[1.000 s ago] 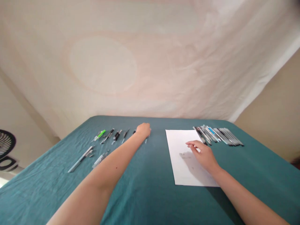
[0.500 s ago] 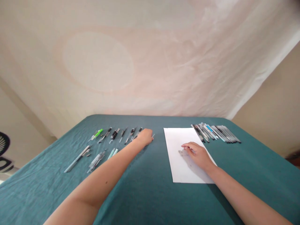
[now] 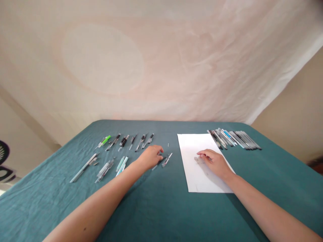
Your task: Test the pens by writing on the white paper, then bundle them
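Observation:
My left hand (image 3: 150, 157) is low over the middle of the cloth, thumb and fingers apart, and I see nothing held. Just to its right lie a dark slim pen part (image 3: 160, 162), partly behind the hand, and a clear pen part (image 3: 167, 160). Beyond them is a tiny pale piece (image 3: 168, 145). Over the white paper (image 3: 193, 181) my right hand (image 3: 215, 164) has thumb and fingers drawn together; anything between them is too small to make out. Faint dark marks (image 3: 199, 160) show on the sheet beneath its fingertips.
At the back left lie several groups of pen parts (image 3: 123, 141) and a bright green pen piece (image 3: 105, 140). Nearer are a long pale pen (image 3: 83, 169), clear pen parts (image 3: 104, 170) and mint pen parts (image 3: 122, 164). A row of pens (image 3: 233, 138) lies at the back right.
My left hand has come nearer and slightly left, and its fingers have parted. The pen parts beside it and the tiny pale piece now show. My right hand has barely moved.

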Demonstrator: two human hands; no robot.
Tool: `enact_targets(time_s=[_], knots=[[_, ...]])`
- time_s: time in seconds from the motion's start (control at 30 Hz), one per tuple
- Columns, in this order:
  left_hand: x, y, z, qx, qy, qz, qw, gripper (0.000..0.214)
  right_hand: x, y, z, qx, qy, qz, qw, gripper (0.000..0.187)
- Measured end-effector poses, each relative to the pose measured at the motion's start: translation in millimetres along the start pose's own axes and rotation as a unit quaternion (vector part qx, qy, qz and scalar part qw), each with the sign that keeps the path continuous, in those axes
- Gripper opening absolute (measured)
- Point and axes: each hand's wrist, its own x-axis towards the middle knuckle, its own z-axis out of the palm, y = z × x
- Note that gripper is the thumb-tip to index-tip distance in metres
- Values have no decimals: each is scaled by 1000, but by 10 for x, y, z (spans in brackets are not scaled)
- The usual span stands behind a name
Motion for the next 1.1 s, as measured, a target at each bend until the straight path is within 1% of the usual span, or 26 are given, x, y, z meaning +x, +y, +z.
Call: enact_targets(time_s=[0.13, 0.27, 0.37, 0.47, 0.53, 0.63, 0.67, 0.77, 0.87, 0.97, 1.1], knots=[[-32, -114, -42, -3, 29, 0, 1000, 25, 1, -1, -3, -8, -1, 7, 1000, 23], [-36, -157, -62, 2, 5, 2, 1000, 20, 6, -63, -8, -16, 2, 1, 1000, 25], [-31, -139, -37, 3, -12, 3, 1000, 13, 86, -209, 6, -24, -1, -18, 1000, 26], [-30, -97, -5, 8, -17, -1, 1000, 13, 290, -444, 78, -36, -18, -37, 998, 26], [-39, -70, 4, 16, -15, -6, 1000, 14, 484, -618, 176, -47, -46, -36, 997, 25], [-73, -40, 9, 35, -8, -11, 999, 18, 796, -824, 396, -124, -96, 17, 988, 20], [-89, -31, 11, 42, -5, -12, 999, 19, 891, -867, 484, -136, -96, 32, 986, 20], [-138, 4, 20, 65, 2, -13, 998, 16, 1113, -917, 741, -152, -96, 63, 982, 22], [-166, 47, 32, 86, 6, -12, 996, 12, 1228, -901, 908, -147, -108, 74, 980, 15], [-161, 86, 52, 111, 15, -12, 994, 14, 1230, -875, 919, -128, -121, 66, 982, 11], [-124, 103, 83, 129, 25, -13, 991, 14, 1062, -854, 751, -83, -120, 43, 988, 5]])
